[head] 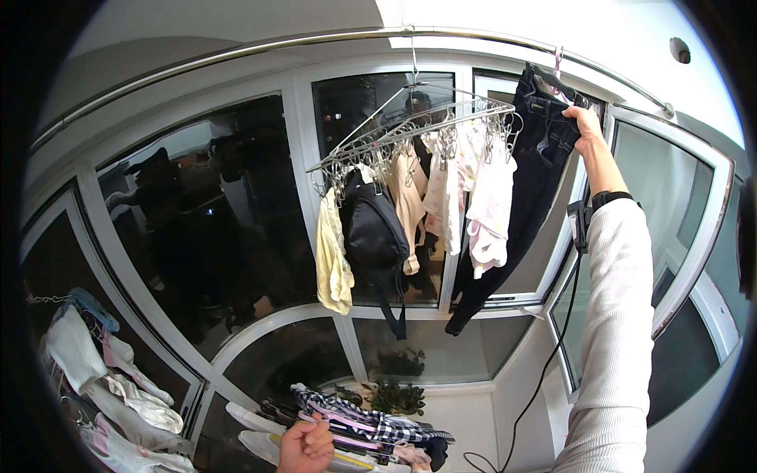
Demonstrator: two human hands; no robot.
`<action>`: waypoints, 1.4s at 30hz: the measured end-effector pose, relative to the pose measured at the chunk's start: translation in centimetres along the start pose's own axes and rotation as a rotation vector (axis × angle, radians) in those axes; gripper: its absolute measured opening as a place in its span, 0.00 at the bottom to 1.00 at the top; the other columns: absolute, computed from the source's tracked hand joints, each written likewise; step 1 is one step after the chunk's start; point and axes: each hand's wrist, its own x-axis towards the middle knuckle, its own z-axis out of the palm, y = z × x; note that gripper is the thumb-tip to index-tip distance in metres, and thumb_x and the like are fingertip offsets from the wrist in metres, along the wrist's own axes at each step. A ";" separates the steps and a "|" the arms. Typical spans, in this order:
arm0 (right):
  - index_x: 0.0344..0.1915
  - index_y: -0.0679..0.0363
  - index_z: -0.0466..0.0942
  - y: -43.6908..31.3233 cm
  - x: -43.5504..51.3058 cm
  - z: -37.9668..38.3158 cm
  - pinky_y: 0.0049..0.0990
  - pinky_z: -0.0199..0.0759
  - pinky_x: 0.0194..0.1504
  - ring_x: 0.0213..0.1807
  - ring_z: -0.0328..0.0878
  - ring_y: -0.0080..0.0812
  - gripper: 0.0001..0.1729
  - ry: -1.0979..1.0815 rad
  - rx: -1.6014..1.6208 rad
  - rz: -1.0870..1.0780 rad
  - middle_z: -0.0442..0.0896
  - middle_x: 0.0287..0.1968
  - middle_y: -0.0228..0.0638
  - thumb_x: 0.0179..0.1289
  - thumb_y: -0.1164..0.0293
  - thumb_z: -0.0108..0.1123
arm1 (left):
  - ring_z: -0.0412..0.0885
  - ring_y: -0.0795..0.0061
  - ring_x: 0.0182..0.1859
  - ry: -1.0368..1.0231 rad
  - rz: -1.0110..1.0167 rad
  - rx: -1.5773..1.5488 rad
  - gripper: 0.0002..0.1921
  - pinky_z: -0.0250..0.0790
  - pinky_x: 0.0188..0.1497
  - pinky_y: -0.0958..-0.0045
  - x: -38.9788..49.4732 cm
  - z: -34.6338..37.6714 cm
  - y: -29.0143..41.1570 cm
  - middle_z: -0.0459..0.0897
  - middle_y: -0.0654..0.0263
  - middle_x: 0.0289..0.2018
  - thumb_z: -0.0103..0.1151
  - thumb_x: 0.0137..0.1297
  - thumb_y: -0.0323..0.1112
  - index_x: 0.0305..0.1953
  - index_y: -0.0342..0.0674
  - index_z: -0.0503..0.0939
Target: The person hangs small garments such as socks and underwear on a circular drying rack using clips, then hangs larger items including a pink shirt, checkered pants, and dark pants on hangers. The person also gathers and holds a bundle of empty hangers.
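Observation:
High on the right, my right hand [585, 127] pinches the waistband edge of dark blue jeans [541, 142]. The jeans hang from a black hanger [550, 80] with a pink hook over a metal rail [331, 39]. Just left of them hangs a metal clip-drying rack [414, 130]. Its clips hold a yellow cloth [334, 254], a black bag-like item with a strap [378, 230], a beige garment [407, 201] and pale printed garments [489, 219]. Low in the view, my left hand [306, 446] is curled before several hangers [349, 425]; whether it grips anything is unclear.
White socks [74, 343] and other small laundry hang at lower left. A checked garment [355, 414] lies among the hangers, near a green plant [396, 397]. A black cable [547, 366] runs down from a device at my right wrist. An open window sash [698, 236] stands at right.

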 end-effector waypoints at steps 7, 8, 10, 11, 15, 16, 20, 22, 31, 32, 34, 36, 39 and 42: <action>0.37 0.62 0.73 1.2 0.0 1.9 0.36 0.77 0.32 0.28 0.78 0.35 0.19 0.070 0.133 -0.152 0.77 0.30 0.36 0.41 0.88 0.57 | 0.59 0.82 0.15 -0.050 0.024 -0.024 0.07 0.54 0.18 0.80 -1.5 -1.0 0.1 0.65 0.69 0.18 0.44 0.66 0.28 0.29 0.37 0.66; 0.37 0.62 0.73 0.7 0.2 2.4 0.35 0.76 0.33 0.29 0.78 0.34 0.21 0.144 0.140 -0.186 0.77 0.31 0.36 0.39 0.89 0.56 | 0.59 0.82 0.15 -0.044 0.022 -0.028 0.07 0.54 0.18 0.80 -2.0 -1.2 0.3 0.65 0.69 0.18 0.44 0.66 0.28 0.29 0.37 0.66; 0.36 0.62 0.73 -1.0 0.5 3.2 0.32 0.74 0.34 0.29 0.77 0.34 0.21 0.163 0.229 -0.202 0.77 0.32 0.35 0.38 0.90 0.57 | 0.60 0.82 0.16 -0.065 0.024 -0.017 0.06 0.54 0.18 0.80 -2.8 -1.4 0.8 0.65 0.68 0.19 0.44 0.66 0.28 0.30 0.37 0.66; 0.36 0.62 0.73 -1.7 0.4 3.5 0.31 0.74 0.34 0.29 0.77 0.34 0.21 0.134 0.294 -0.169 0.77 0.32 0.35 0.38 0.90 0.58 | 0.60 0.82 0.16 -0.073 0.025 -0.017 0.06 0.54 0.18 0.80 -3.3 -1.6 1.0 0.65 0.68 0.19 0.43 0.66 0.28 0.30 0.37 0.66; 0.37 0.62 0.73 -4.1 -3.3 3.4 0.30 0.75 0.37 0.33 0.76 0.31 0.18 0.098 0.266 -0.226 0.78 0.31 0.34 0.43 0.88 0.58 | 0.60 0.81 0.17 -0.052 0.103 -0.054 0.04 0.54 0.18 0.79 -5.0 -2.1 1.5 0.65 0.68 0.20 0.43 0.66 0.27 0.35 0.35 0.68; 0.42 0.62 0.73 -3.6 -5.6 2.8 0.29 0.75 0.39 0.34 0.77 0.31 0.21 0.014 0.221 -0.285 0.78 0.33 0.35 0.44 0.88 0.56 | 0.60 0.81 0.17 -0.020 0.118 -0.056 0.04 0.55 0.18 0.79 -5.3 -2.1 1.5 0.65 0.68 0.20 0.43 0.66 0.27 0.36 0.34 0.68; 0.59 0.61 0.70 1.5 -19.8 -3.2 0.29 0.75 0.47 0.42 0.78 0.31 0.35 -0.026 0.091 -0.147 0.79 0.46 0.39 0.46 0.86 0.51 | 0.60 0.80 0.17 0.021 0.109 -0.037 0.08 0.55 0.19 0.79 -5.9 -2.1 1.4 0.64 0.69 0.19 0.43 0.65 0.28 0.42 0.34 0.72; 0.61 0.62 0.68 5.1 -27.6 -6.6 0.29 0.73 0.52 0.47 0.77 0.33 0.39 -0.001 0.022 -0.007 0.78 0.50 0.40 0.42 0.85 0.49 | 0.59 0.82 0.16 0.117 0.106 -0.038 0.11 0.53 0.18 0.80 -6.1 -2.1 1.3 0.64 0.71 0.17 0.42 0.63 0.28 0.43 0.35 0.75; 0.61 0.68 0.67 13.7 -52.2 -12.5 0.28 0.64 0.60 0.54 0.74 0.33 0.42 -0.085 -0.176 0.495 0.78 0.51 0.43 0.36 0.81 0.51 | 0.59 0.83 0.15 -0.044 -0.064 0.046 0.16 0.52 0.17 0.80 -8.2 -2.5 -0.3 0.65 0.69 0.17 0.37 0.70 0.27 0.58 0.40 0.64; 0.59 0.68 0.69 13.8 -53.6 -12.1 0.28 0.63 0.61 0.54 0.74 0.33 0.39 -0.151 -0.205 0.523 0.79 0.51 0.44 0.36 0.81 0.51 | 0.58 0.83 0.15 -0.091 -0.092 0.003 0.16 0.52 0.17 0.80 -8.3 -2.7 -0.7 0.64 0.69 0.16 0.37 0.70 0.28 0.58 0.41 0.64; 0.57 0.68 0.70 13.8 -55.6 -10.5 0.29 0.61 0.62 0.55 0.74 0.33 0.38 -0.300 -0.289 0.526 0.79 0.51 0.44 0.36 0.82 0.52 | 0.58 0.83 0.13 -0.195 -0.143 0.012 0.15 0.51 0.16 0.80 -8.3 -3.2 -1.2 0.64 0.71 0.14 0.38 0.70 0.28 0.57 0.41 0.58; 0.53 0.68 0.73 14.1 -55.7 -8.5 0.31 0.59 0.63 0.56 0.74 0.34 0.35 -0.459 -0.361 0.535 0.79 0.51 0.45 0.36 0.84 0.53 | 0.55 0.85 0.10 -0.156 -0.131 0.016 0.14 0.48 0.12 0.83 -7.6 -4.2 -1.6 0.64 0.70 0.12 0.40 0.70 0.28 0.56 0.44 0.65; 0.47 0.63 0.79 14.5 -56.9 -5.3 0.33 0.57 0.65 0.60 0.72 0.38 0.31 -0.826 -0.535 0.504 0.81 0.50 0.41 0.35 0.86 0.53 | 0.57 0.86 0.09 -0.259 -0.107 -0.026 0.20 0.50 0.11 0.84 -7.5 -5.7 -1.7 0.66 0.68 0.13 0.40 0.70 0.27 0.62 0.40 0.60; 0.48 0.63 0.79 14.7 -58.3 -2.8 0.36 0.56 0.66 0.63 0.69 0.41 0.35 -1.156 -0.510 0.469 0.80 0.53 0.40 0.33 0.90 0.49 | 0.59 0.85 0.09 -0.268 -0.075 -0.157 0.21 0.52 0.11 0.85 -8.1 -6.6 -1.9 0.68 0.66 0.14 0.41 0.68 0.25 0.63 0.38 0.60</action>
